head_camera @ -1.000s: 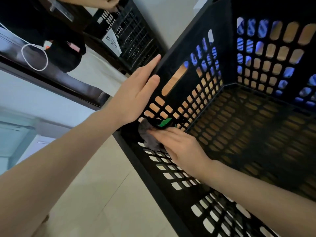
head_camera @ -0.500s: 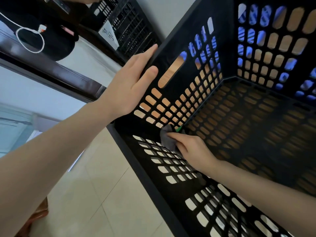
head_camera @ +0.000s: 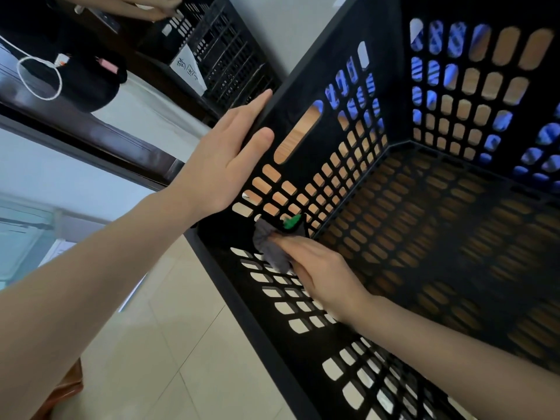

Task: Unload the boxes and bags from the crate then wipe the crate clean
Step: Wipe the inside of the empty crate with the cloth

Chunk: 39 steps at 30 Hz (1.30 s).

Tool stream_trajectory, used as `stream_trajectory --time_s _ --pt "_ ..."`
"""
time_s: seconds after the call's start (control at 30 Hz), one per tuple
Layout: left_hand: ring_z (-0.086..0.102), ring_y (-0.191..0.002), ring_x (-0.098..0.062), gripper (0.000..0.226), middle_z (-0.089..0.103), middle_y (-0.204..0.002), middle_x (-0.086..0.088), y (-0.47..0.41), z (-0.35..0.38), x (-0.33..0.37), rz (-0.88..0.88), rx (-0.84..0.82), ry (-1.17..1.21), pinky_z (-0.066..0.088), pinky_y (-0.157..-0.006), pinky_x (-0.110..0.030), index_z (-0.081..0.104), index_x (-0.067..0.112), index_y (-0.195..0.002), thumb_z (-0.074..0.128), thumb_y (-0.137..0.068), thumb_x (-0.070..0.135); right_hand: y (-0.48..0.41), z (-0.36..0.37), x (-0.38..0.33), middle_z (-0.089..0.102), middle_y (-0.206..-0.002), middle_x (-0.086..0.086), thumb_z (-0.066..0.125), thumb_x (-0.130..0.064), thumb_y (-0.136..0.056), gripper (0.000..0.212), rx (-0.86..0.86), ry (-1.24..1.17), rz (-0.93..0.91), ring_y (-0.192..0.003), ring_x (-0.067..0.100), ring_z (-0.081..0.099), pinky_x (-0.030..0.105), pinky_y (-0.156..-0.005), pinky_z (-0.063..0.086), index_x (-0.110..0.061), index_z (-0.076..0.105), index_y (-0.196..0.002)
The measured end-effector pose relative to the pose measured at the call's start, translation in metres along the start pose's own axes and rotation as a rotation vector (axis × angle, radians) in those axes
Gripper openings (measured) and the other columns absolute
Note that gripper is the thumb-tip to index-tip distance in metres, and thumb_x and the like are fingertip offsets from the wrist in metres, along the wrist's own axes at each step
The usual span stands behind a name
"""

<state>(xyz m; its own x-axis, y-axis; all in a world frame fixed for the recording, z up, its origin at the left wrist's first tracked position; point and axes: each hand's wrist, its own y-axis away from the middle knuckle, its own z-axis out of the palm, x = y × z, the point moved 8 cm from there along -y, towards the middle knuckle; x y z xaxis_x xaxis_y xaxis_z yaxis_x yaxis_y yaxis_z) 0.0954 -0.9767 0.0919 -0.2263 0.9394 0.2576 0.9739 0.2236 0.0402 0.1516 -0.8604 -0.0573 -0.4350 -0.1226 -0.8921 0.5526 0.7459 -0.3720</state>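
Observation:
A large black perforated crate (head_camera: 306, 86) fills the right of the view, with nothing lying inside it. My left hand (head_camera: 224, 159) lies flat with straight fingers against the outside of the crate's left wall, by the handle slot. My right hand (head_camera: 318, 268) is inside the crate at the near left corner. It grips a crumpled grey cloth (head_camera: 268, 247) with a green tag and presses it on the lower wall. Part of the cloth is hidden under my fingers.
A second black crate (head_camera: 224, 56) with a white paper label stands behind at the upper left, where another person's hand (head_camera: 151, 7) shows. A dark bag (head_camera: 85, 77) and white cable (head_camera: 39, 74) lie on a dark ledge. Pale floor tiles (head_camera: 169, 359) lie below.
My right hand slid the cloth along the corner, deeper into the crate and then back toward the rim. My left hand stayed flat on the crate's wall.

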Motion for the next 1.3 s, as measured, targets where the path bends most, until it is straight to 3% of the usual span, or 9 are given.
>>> stream_trajectory --time_s 0.13,0.33,0.5,0.63,0.77,0.93,1.13,1.23,1.3 --pt "0.032 -0.129 0.006 0.055 0.04 -0.147 0.01 0.0 0.0 0.0 0.003 0.004 -0.003 0.018 -0.096 0.002 0.023 0.031 -0.154 0.03 -0.102 0.047 0.006 0.006 0.015 0.063 -0.124 0.002 0.056 -0.002 -0.09 0.042 -0.022 0.01 0.065 -0.118 0.008 0.053 0.011 -0.107 0.031 -0.013 0.056 -0.131" --pt "0.035 -0.135 -0.002 0.057 0.041 -0.148 0.009 -0.001 0.0 -0.001 0.003 0.003 0.013 0.025 -0.106 -0.018 0.024 0.029 -0.154 0.03 -0.1 0.049 0.02 0.01 0.066 0.066 -0.116 0.002 0.048 -0.01 -0.097 0.037 -0.202 0.049 0.366 -0.104 0.01 0.061 0.03 -0.091 0.051 -0.024 0.056 -0.131" --pt "0.033 -0.137 0.001 0.054 0.041 -0.149 0.01 -0.001 -0.001 -0.003 0.01 0.023 0.057 0.024 -0.11 -0.019 0.026 0.028 -0.154 0.028 -0.102 0.045 -0.006 -0.006 0.018 0.069 -0.101 -0.001 0.051 -0.008 -0.096 0.038 -0.022 -0.175 0.353 -0.088 0.006 0.066 0.027 -0.077 0.057 -0.025 0.058 -0.129" --pt "0.033 -0.138 0.002 0.052 0.041 -0.148 0.011 0.0 -0.002 -0.003 0.027 0.036 0.104 0.024 -0.114 -0.023 0.028 0.026 -0.153 0.028 -0.104 0.043 -0.031 -0.021 -0.044 0.068 -0.111 -0.006 0.054 -0.009 -0.092 0.04 0.035 -0.322 0.129 -0.102 0.006 0.063 0.027 -0.089 0.053 -0.023 0.059 -0.129" --pt "0.033 -0.137 0.004 0.052 0.042 -0.147 0.012 -0.001 -0.003 -0.004 0.025 0.035 0.122 0.025 -0.115 -0.024 0.029 0.028 -0.153 0.027 -0.104 0.044 -0.043 -0.021 -0.049 0.061 -0.119 0.001 0.061 0.0 -0.087 0.037 0.043 -0.192 0.003 -0.113 0.01 0.054 0.03 -0.098 0.045 -0.01 0.062 -0.123" --pt "0.031 -0.138 0.006 0.052 0.041 -0.148 0.015 -0.001 0.0 -0.006 0.006 0.011 0.139 0.024 -0.114 -0.022 0.028 0.031 -0.153 0.026 -0.103 0.045 -0.019 -0.001 0.0 0.056 -0.121 -0.002 0.062 -0.003 -0.088 0.038 -0.04 -0.047 0.031 -0.113 0.009 0.052 0.026 -0.098 0.045 -0.013 0.06 -0.125" --pt "0.031 -0.139 0.004 0.053 0.041 -0.15 0.014 -0.001 0.0 -0.003 0.007 -0.001 0.158 0.025 -0.118 -0.033 0.028 0.028 -0.153 0.027 -0.103 0.044 0.009 0.006 0.069 0.055 -0.109 -0.013 0.057 -0.01 -0.093 0.029 -0.181 -0.002 0.357 -0.101 0.001 0.055 0.031 -0.092 0.048 -0.019 0.061 -0.12" --pt "0.031 -0.139 0.004 0.053 0.041 -0.15 0.015 0.0 0.0 -0.002 0.007 -0.004 0.163 0.025 -0.118 -0.034 0.028 0.027 -0.153 0.027 -0.103 0.044 -0.006 0.0 0.042 0.056 -0.11 -0.013 0.054 -0.013 -0.094 0.028 -0.061 -0.052 0.316 -0.101 0.0 0.055 0.025 -0.092 0.049 -0.022 0.06 -0.12" --pt "0.031 -0.14 0.003 0.052 0.041 -0.15 0.014 0.0 -0.001 -0.001 0.013 0.006 0.179 0.025 -0.119 -0.032 0.03 0.025 -0.153 0.028 -0.103 0.04 -0.023 -0.021 0.01 0.056 -0.113 -0.009 0.051 -0.017 -0.093 0.028 0.184 -0.122 0.269 -0.104 0.003 0.055 0.016 -0.094 0.044 -0.019 0.059 -0.12"
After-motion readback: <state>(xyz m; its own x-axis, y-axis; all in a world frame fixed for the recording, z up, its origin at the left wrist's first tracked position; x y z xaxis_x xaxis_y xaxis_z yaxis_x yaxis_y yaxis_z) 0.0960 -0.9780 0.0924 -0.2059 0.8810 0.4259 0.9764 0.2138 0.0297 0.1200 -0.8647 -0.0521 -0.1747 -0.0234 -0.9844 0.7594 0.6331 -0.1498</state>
